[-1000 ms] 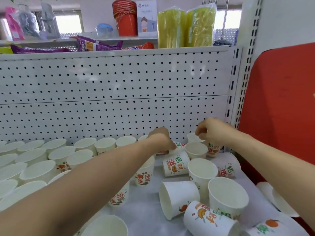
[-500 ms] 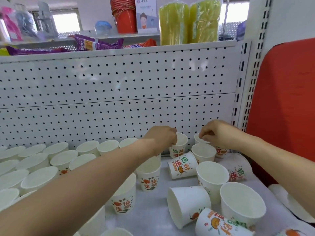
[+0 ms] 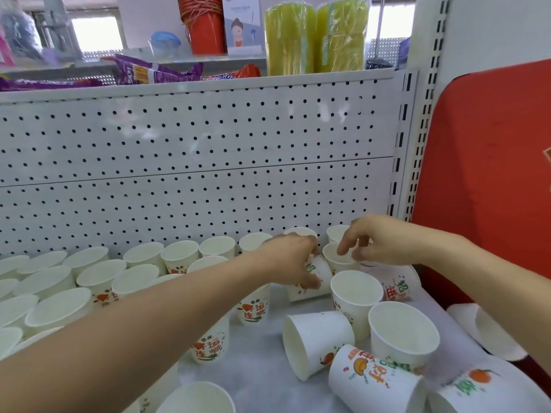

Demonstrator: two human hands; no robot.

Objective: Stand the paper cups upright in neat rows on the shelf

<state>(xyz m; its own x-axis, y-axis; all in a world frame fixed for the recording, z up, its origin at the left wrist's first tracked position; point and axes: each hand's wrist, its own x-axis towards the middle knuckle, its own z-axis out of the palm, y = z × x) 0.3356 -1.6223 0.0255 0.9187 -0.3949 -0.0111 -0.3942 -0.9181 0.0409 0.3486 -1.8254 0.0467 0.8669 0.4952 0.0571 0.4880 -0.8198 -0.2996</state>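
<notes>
Forearms reach across the shelf (image 3: 262, 371) toward the pegboard (image 3: 190, 162). Left hand (image 3: 290, 259) has its grip wrapped round a tilted paper cup (image 3: 320, 272) just in front of the pegboard. Right hand (image 3: 387, 242) hovers with a loose, empty grip over an upright cup (image 3: 334, 257). Upright rows (image 3: 98, 275) fill the pegboard's left stretch, while toppled cups (image 3: 316, 341) crowd the front right, near the shelf's edge.

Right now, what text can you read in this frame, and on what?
"招" above "进": tipped cup below the right hand.
"招": lying cup gripped by the left hand.
"运", "连": upright cup beside the left forearm.
Too blurred to read: purple packet, card, yellow packs.
</notes>
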